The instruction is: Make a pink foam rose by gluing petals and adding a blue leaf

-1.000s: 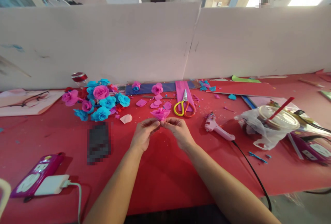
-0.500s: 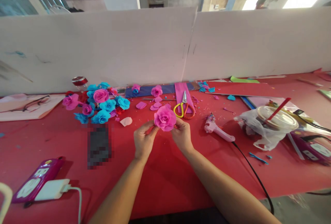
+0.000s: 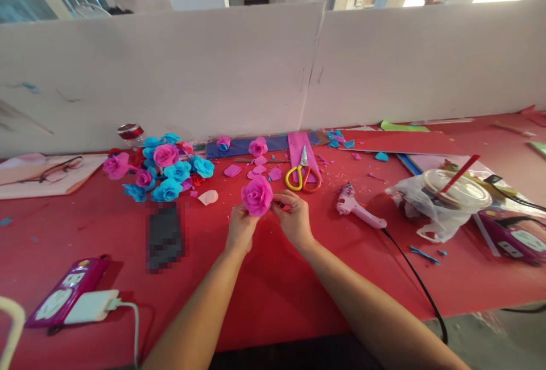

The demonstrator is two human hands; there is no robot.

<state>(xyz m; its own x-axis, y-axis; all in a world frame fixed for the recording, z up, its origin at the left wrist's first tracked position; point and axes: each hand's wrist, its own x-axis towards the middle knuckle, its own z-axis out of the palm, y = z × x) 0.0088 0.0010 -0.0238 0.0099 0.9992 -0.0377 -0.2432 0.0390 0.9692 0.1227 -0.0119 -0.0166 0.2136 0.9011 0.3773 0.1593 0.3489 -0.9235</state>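
A pink crepe-paper rose (image 3: 256, 194) is raised over the middle of the red table, its bloom facing me. My left hand (image 3: 241, 230) grips it from below; the bloom hides the fingertips. At its right edge, my right hand (image 3: 294, 219) has thumb and forefinger pinched on an outer petal. Just behind the rose lie loose pink petals (image 3: 275, 174) and scissors (image 3: 302, 172) with yellow and orange handles. The scissors rest partly on a strip of pink crepe paper (image 3: 296, 145). To the right of my hands lies a pink glue gun (image 3: 360, 210).
Pink, blue and red paper flowers (image 3: 166, 171) cluster at the left, behind a blurred-out dark object (image 3: 165, 239). A purple power strip (image 3: 68, 290) with a white charger sits front left. A lidded cup (image 3: 458, 189) in a plastic bag stands right. A white partition (image 3: 170, 74) closes the back.
The rose has shifted slightly left with my left hand. My right fingers have moved from beneath its side to its right edge. A loose petal behind it has come into fuller view.
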